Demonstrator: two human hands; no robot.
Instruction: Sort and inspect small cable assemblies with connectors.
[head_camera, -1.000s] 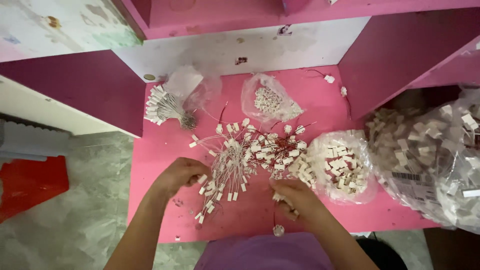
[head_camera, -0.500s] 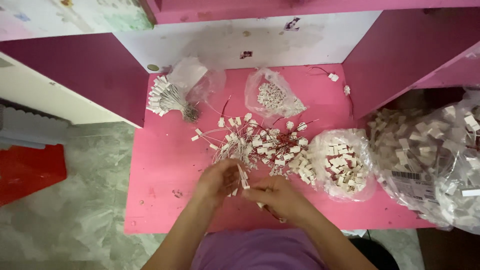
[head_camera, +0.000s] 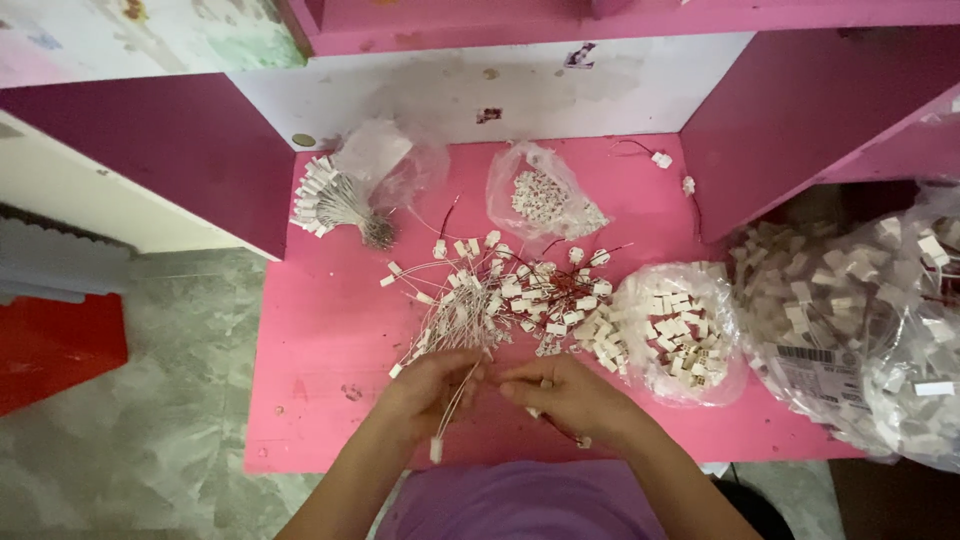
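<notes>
Both hands meet at the desk's near edge: left hand (head_camera: 432, 392) pinches thin wires (head_camera: 452, 408), right hand (head_camera: 568, 396) grips a plug, loose pile (head_camera: 500, 295) just beyond for easy reach.

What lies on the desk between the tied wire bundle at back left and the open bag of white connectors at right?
In the head view, the loose pile of wired connectors.
</notes>
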